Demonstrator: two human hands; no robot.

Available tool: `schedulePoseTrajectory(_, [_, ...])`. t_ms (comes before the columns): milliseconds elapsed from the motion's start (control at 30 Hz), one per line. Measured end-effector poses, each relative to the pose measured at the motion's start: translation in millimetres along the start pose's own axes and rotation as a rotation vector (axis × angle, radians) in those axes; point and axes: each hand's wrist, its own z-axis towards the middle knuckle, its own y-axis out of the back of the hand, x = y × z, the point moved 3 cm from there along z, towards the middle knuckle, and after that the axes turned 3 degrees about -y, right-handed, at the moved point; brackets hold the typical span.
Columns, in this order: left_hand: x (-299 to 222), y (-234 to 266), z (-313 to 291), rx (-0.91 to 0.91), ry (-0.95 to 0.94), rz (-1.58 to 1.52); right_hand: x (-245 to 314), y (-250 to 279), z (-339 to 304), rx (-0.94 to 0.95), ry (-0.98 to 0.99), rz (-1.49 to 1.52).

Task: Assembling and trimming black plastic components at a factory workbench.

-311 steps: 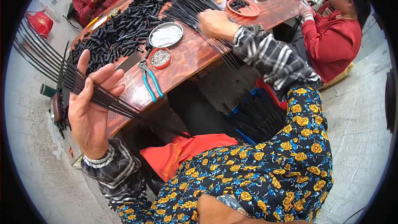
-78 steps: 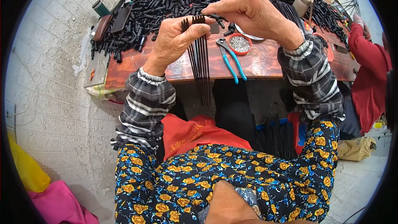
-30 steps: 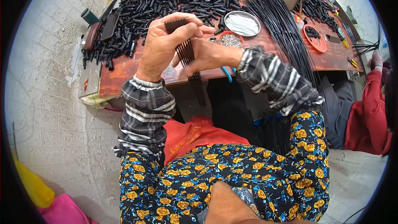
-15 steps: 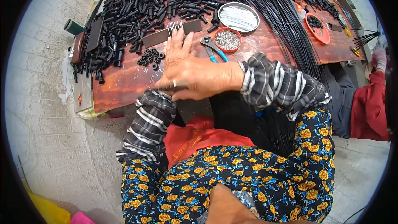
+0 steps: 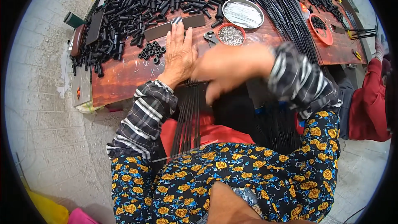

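My left hand (image 5: 180, 54) lies flat on the reddish wooden table, fingers stretched forward. It presses on a row of thin rods; their pale metallic tips (image 5: 177, 20) stick out past the fingertips over a dark flat bar (image 5: 195, 23). A bundle of long black rods (image 5: 188, 116) hangs over the table edge beside my left wrist. Smeared by motion, my right hand (image 5: 232, 64) is just right of the left, over the near edge. Its fingers cannot be made out. Pliers (image 5: 211, 37) are partly hidden behind it. Small black rings (image 5: 151, 51) sit left of my left hand.
Black tubular parts (image 5: 166, 0) heap across the back. A round tin (image 5: 262, 24) holds thin white sticks; a red dish (image 5: 244, 37) holds small metal pieces. Long black rods (image 5: 290, 25) lie at right, near a red tray (image 5: 329, 39). A person in red sleeves (image 5: 371, 108) sits at far right.
My right hand has moved right, away from over my left wrist, and now covers the pliers' handles. The hanging black rods have come into view. My left hand stays nearly in place.
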Motion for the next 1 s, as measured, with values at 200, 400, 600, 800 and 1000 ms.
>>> schedulePoseTrajectory(200, [-17.2,10.8,9.0,0.040,-0.014,-0.023,-178.8,32.3,-79.3,-0.360,-0.827,-0.192])
schedulePoseTrajectory(400, [-16.1,11.3,6.7,0.035,0.004,0.018,-196.2,22.1,-92.5,-0.340,-0.790,-0.037])
schedulePoseTrajectory(600, [-15.5,10.5,7.1,0.060,0.002,0.013,-201.8,22.2,-99.5,-0.462,-0.775,0.051])
schedulePoseTrajectory(800, [-16.3,13.2,6.7,0.071,0.002,0.015,-170.2,47.4,-77.6,-0.395,-0.823,0.091])
schedulePoseTrajectory(1000, [-18.9,14.5,9.8,0.116,0.035,0.017,-152.5,32.2,-6.4,-0.365,-0.531,0.073])
